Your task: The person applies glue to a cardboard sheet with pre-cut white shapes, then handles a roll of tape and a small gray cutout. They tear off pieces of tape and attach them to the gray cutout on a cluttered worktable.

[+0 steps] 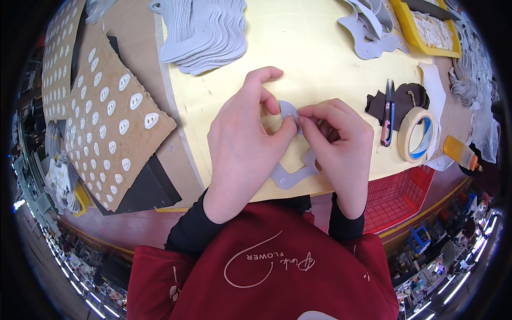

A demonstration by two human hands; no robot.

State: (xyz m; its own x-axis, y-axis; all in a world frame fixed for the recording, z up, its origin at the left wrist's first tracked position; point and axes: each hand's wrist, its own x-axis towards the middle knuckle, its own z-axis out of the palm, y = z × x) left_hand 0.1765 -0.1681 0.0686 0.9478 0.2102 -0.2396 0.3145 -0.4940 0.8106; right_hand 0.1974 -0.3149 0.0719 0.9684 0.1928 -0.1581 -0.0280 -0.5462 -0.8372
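Observation:
A curved light-grey shoe-upper piece (288, 178) lies close to the table's near edge, its middle covered by my hands. Near its upper end shows a small pale patch, too small to make out. My left hand (245, 130) presses its thumb on the piece there, with the index finger raised. Right beside that thumb, my right hand (341, 141) pinches at the same spot with thumb and index finger, its other fingers curled. Whether a small part is between the fingertips is hidden.
Grey pieces form a stack (205, 37) at the far left; looser ones (370, 32) lie far right, by a yellow tray (456, 45) of white parts. Rightward are thread snips (388, 114), masking tape (406, 136) and an orange-capped bottle (460, 153). Cardboard (138, 144) with white ovals lies left; a red basket (397, 197) sits below.

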